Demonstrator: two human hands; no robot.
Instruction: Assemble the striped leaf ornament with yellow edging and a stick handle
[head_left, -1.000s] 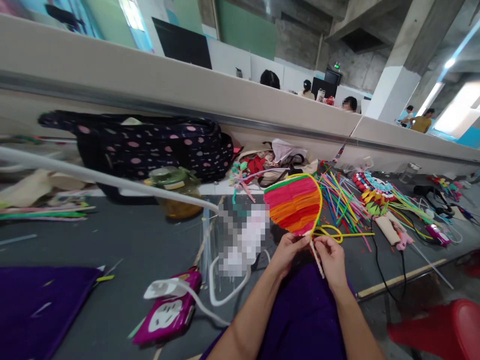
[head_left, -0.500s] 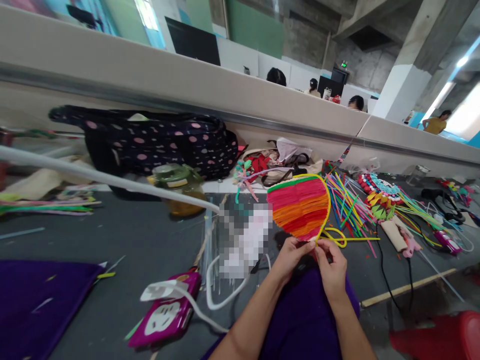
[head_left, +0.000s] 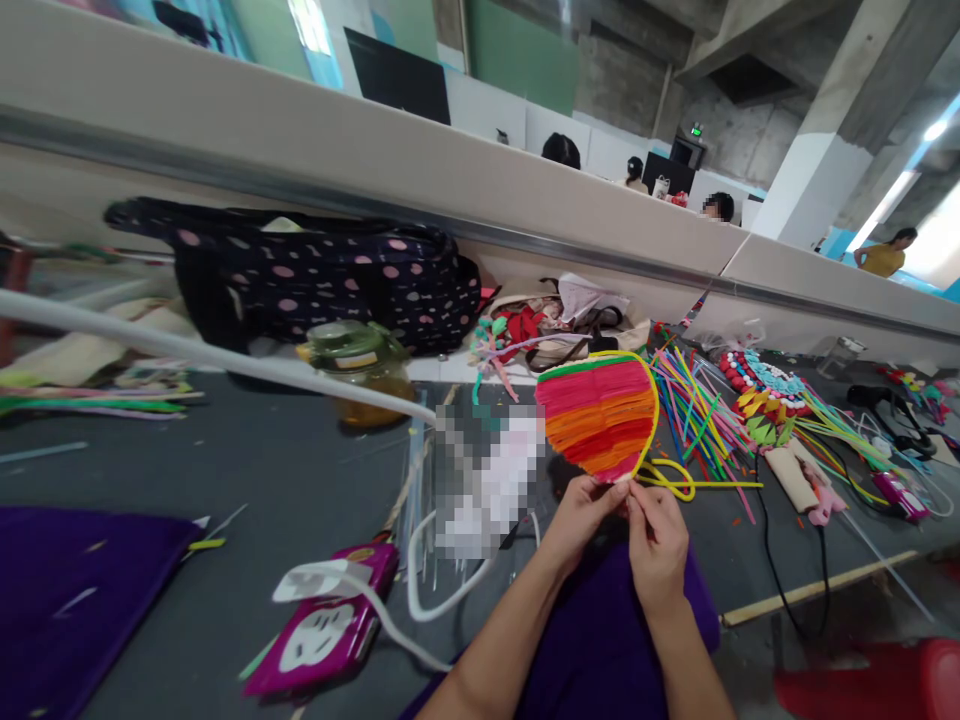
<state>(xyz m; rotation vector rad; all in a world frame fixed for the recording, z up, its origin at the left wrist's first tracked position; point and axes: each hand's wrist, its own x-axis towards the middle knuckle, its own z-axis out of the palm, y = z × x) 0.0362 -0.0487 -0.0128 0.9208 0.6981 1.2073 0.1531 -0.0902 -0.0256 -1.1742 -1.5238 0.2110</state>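
Note:
A fan-shaped craft piece (head_left: 598, 414) made of pink, red and orange pipe cleaners with a green top edge and a yellow rim stands upright over the grey table (head_left: 247, 500). My left hand (head_left: 577, 518) pinches its lower tip from the left. My right hand (head_left: 658, 540) grips the same tip from the right, fingers closed on the stem. A yellow pipe cleaner loop (head_left: 671, 476) trails from the piece to the right.
Loose coloured pipe cleaners (head_left: 697, 410) lie right of the piece. A polka-dot bag (head_left: 330, 285) and a jar (head_left: 360, 375) stand behind. A magenta power strip (head_left: 322, 630) with a white cable lies front left. Purple cloth (head_left: 67, 590) lies far left. People sit beyond the partition.
The white stem that hung below my right hand is no longer seen. Both hands have closed in tighter on the piece's lower tip. The view has shifted slightly.

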